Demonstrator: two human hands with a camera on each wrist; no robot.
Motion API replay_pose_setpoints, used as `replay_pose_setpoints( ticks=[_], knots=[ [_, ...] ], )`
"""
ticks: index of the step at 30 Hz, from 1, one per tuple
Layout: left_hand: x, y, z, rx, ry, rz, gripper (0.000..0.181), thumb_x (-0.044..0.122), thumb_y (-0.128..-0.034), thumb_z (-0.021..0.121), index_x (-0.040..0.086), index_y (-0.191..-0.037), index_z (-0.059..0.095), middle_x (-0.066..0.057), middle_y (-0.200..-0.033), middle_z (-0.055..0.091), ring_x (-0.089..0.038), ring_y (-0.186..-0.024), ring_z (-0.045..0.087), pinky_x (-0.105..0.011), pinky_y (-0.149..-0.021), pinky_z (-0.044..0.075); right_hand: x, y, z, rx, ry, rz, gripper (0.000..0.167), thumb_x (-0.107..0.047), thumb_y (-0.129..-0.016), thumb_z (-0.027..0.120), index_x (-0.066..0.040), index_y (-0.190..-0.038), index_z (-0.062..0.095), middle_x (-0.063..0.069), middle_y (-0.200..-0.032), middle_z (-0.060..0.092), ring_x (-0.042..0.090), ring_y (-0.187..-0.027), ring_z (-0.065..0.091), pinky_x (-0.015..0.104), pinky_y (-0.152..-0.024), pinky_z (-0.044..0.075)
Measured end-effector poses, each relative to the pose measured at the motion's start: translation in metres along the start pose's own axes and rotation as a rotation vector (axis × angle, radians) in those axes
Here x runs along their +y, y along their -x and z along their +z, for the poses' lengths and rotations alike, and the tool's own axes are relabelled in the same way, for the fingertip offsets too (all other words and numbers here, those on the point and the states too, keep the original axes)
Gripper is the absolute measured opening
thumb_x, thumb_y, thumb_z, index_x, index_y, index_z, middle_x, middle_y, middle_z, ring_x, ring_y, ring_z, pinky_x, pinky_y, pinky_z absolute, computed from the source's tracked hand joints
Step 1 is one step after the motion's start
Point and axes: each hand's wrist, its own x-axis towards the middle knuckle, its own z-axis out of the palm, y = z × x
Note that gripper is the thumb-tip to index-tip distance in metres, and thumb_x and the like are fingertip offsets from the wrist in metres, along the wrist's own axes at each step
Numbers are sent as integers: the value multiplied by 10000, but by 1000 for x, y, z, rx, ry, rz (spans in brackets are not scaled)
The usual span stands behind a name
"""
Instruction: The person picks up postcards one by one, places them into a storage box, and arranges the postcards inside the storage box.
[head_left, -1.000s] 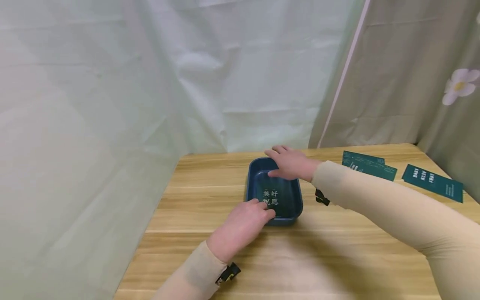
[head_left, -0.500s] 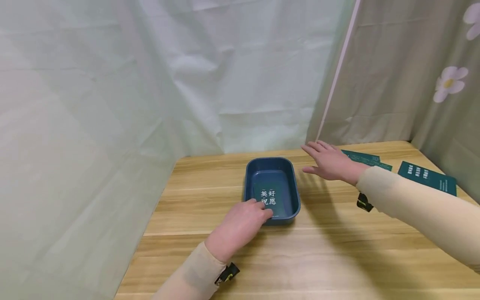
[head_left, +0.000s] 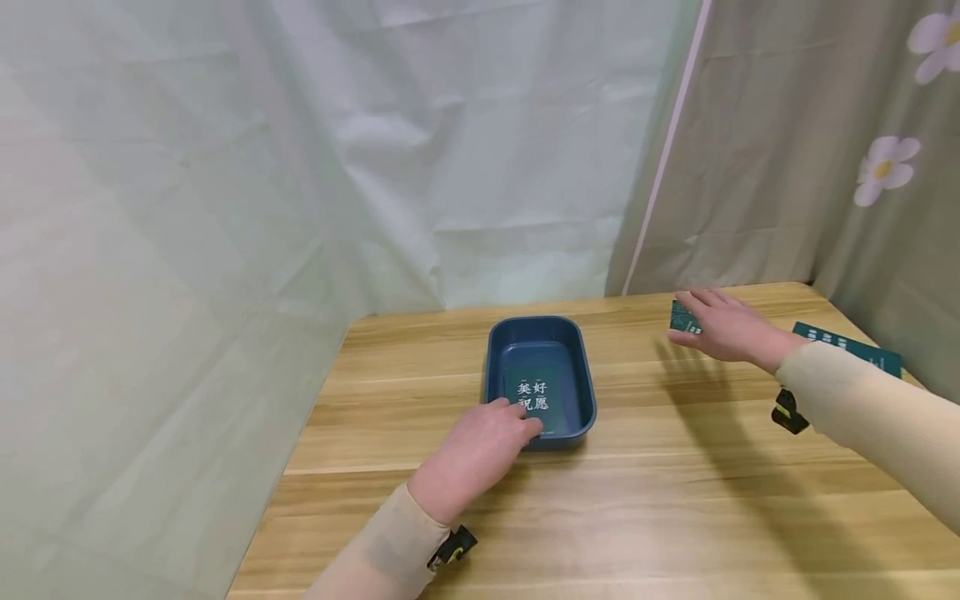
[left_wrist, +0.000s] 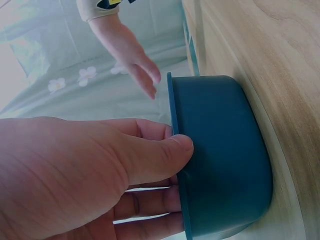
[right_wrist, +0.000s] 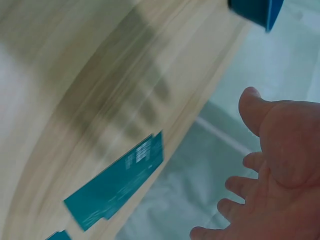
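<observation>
My left hand grips the near left rim of a dark blue rectangular tray. In the left wrist view its thumb presses the outside of the tray wall, fingers over the inner side. A dark green card with white characters lies flat in the tray. To the right, my right hand hovers with fingers extended and nothing in them. Beneath it, partly hidden, are overlapping green cards; the right wrist view shows these cards on the table, apart from the hand.
Another green card lies farther right on the wooden table. Pale curtains hang behind the table and along its sides. The tray stands left of the cards, near the table's back edge.
My right hand has moved right, from over the tray to above the overlapping cards. The left hand keeps its grip on the rim. The head view has shifted slightly.
</observation>
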Motion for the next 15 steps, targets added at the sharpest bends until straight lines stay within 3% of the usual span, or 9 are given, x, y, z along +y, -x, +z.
replay_pose_setpoints(
  ticks=[6,15],
  knots=[
    [-1,-1,1,-7,1,-7,242,82,-1009,812,239,-1192,838,13,-1080,795,-155,-861,665,-283,-776,598,20,5,7,-2,-24,38,856,-413,-1109,665,154,-1637,299,481,-1638,277,692,-1510,239,798,-1203,237],
    [-4,0,4,-12,0,-10,241,96,-1002,827,245,-1192,838,28,-1069,793,-147,-847,655,-270,-753,588,39,7,9,-66,2,104,879,-386,-1114,662,186,-1633,242,510,-1612,261,710,-1484,249,806,-1181,271]
  ],
)
